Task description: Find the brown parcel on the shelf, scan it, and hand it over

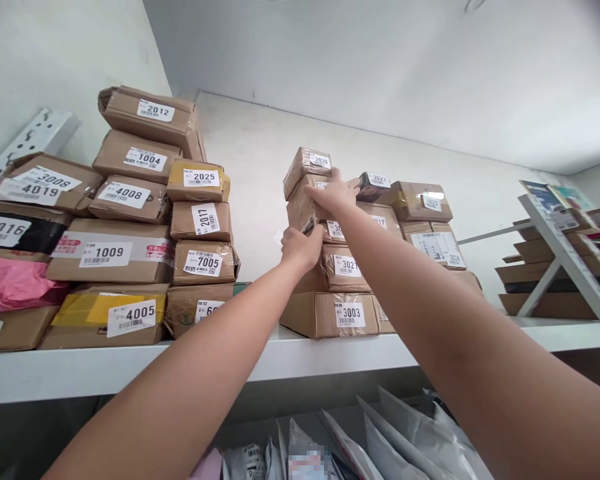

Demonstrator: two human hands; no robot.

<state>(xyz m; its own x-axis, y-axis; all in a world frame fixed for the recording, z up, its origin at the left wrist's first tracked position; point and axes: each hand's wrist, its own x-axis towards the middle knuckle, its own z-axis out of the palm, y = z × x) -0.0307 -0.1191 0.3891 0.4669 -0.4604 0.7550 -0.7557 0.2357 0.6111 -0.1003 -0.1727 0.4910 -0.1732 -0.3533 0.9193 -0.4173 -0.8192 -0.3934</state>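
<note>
Both my arms reach up to a stack of brown boxes on the white shelf (280,353). My right hand (334,195) lies with its fingers spread against the upper part of the stack, over a box (299,205) below the top box labelled 2030 (305,165). Lower and to the left, my left hand (303,247) has its fingers bent around a small dark-edged item at the stack's left side, too hidden to name. Under my hands sit the box labelled 3021 (337,270) and the wider box labelled 3003 (330,313).
Labelled boxes, among them 2012 (175,125) and 1009 (145,267), are stacked at the left. More boxes (420,193) stand right of my hands, beyond them a white slanted bracket (560,247). Plastic mailers (415,427) stand upright below the shelf.
</note>
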